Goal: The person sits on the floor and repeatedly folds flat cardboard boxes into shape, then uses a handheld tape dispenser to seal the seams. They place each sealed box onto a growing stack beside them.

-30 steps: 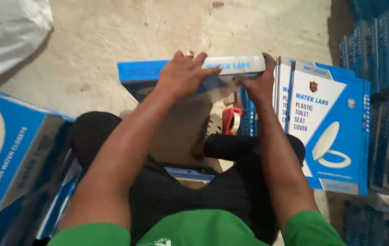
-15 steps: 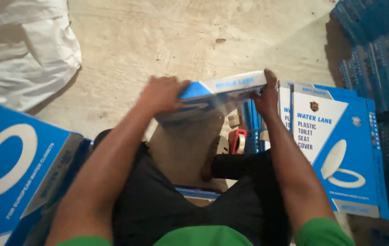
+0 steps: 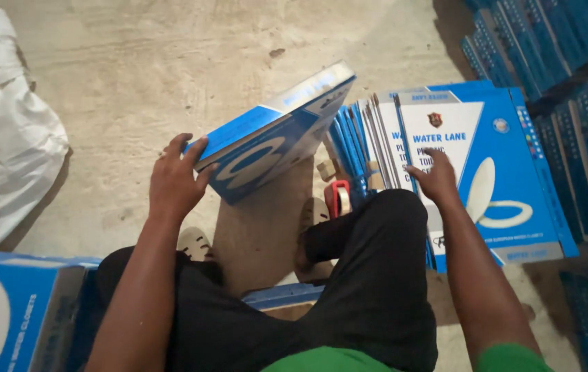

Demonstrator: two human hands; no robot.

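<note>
- The left hand (image 3: 175, 180) grips the near short end of a flat blue-and-white carton (image 3: 273, 134), fingers curled over its top edge, thumb underneath; it alone carries the carton.
- The carton hangs tilted above the concrete floor (image 3: 170, 69), just ahead of the person's knees, its far end raised toward the leaning row of cartons (image 3: 370, 138).
- The right hand (image 3: 435, 176) is loosely spread, fingertips resting on the face of the front leaning carton (image 3: 487, 172); it pinches nothing.
- Judged by its shape, the held carton is thin, stiff and fairly light, but long, so a one-ended grip lets it swing; its glossy face looks slippery.
- A surer hold would probably be along both long edges near the middle.
- A red object (image 3: 335, 196) lies on the floor between the feet; what it is cannot be told.
</note>
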